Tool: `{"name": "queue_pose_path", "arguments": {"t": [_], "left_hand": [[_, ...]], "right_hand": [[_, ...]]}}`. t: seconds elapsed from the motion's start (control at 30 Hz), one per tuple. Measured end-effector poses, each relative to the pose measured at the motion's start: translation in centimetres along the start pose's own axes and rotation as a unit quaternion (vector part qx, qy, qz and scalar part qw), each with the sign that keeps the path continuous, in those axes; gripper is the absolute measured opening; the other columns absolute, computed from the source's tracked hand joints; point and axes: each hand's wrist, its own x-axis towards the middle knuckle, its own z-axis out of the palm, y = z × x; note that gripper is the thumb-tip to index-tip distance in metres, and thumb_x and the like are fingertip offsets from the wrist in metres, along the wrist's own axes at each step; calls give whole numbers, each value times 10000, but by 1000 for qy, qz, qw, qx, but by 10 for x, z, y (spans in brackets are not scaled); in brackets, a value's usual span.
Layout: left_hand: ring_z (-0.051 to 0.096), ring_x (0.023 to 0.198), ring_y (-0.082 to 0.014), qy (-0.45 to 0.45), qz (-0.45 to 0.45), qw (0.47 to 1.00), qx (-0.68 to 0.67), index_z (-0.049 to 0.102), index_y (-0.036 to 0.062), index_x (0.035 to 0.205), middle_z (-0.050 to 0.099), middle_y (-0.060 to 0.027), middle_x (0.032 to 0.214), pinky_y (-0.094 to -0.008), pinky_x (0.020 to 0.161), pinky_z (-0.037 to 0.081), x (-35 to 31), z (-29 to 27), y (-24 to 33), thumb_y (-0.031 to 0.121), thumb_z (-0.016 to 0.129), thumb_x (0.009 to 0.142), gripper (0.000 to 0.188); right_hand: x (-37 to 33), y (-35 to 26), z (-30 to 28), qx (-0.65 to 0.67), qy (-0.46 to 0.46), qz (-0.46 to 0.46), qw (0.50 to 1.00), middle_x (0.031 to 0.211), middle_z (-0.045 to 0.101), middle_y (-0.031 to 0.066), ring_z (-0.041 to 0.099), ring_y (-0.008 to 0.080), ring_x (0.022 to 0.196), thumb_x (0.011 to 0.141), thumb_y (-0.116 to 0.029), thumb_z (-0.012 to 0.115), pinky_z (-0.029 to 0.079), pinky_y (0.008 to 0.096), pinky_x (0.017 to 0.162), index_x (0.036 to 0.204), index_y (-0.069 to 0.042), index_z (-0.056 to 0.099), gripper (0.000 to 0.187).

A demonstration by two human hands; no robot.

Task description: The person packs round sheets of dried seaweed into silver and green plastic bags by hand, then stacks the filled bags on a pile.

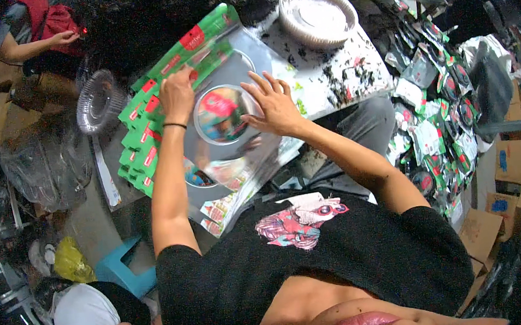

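Note:
A fanned stack of flat plastic pouches, green along the top with red labels, lies on the table in front of me. The uppermost pouch is grey below its green band and has a round clear window. My left hand, a dark band at its wrist, has its fingers curled together on the green band of a pouch. With fingers spread, my right hand rests on the grey part beside the round window. Colourful print shows through that window.
Dark crumbs lie on the white tabletop near a clear round plastic tray. Another clear tray stands left. A large heap of filled packets is at right, beside cardboard boxes. Other people sit at upper left and lower left, near a blue stool.

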Motion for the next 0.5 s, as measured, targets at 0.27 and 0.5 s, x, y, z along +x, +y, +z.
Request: {"name": "queue_pose_path", "arguments": {"t": [0.27, 0.5], "left_hand": [[358, 1415, -425, -106, 78, 991, -3, 427, 207, 1526, 406, -221, 1531, -581, 1155, 250, -53, 34, 92, 466, 554, 962, 634], [520, 1281, -355, 223, -190, 869, -399, 445, 54, 1436, 522, -159, 1432, -496, 1040, 427, 57, 3, 3, 489, 660, 948, 688]], "right_hand": [[100, 97, -9, 156, 271, 194, 930, 946, 672, 184, 649, 382, 884, 835, -134, 683, 519, 457, 793, 1041, -45, 668, 224], [351, 44, -100, 284, 248, 87, 922, 876, 715, 187, 693, 319, 814, 847, -484, 753, 531, 426, 753, 918, 6, 692, 499]]}}
